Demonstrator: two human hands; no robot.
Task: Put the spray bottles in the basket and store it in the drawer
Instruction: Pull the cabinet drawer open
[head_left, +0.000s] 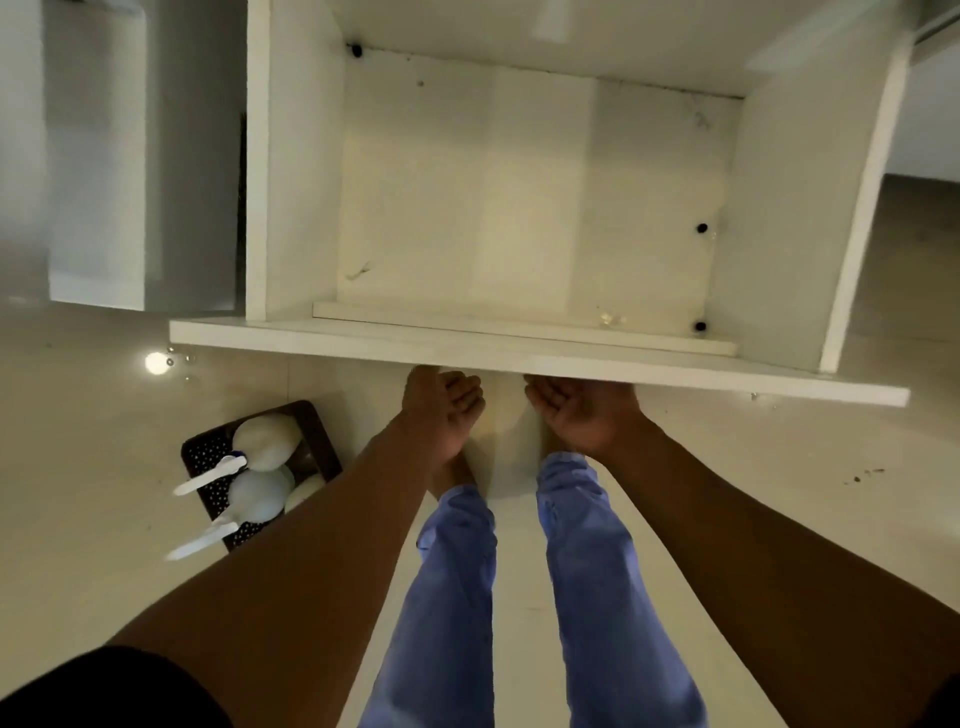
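Observation:
A white drawer (519, 358) stands pulled out in front of me, its inside bare. My left hand (441, 410) and my right hand (576, 410) are both palm up with fingers curled under the drawer's front panel. On the floor to my left sits a dark perforated basket (208, 457). Two spray bottles lie in it: one (267, 441) at the far end, the other (260, 499) nearer me, their white nozzles sticking out over the basket's left rim.
The floor is glossy beige tile with a bright light reflection (156, 362) near the basket. My legs in blue trousers (457, 597) stand below the drawer front. White cabinet panels (98, 156) rise at the left.

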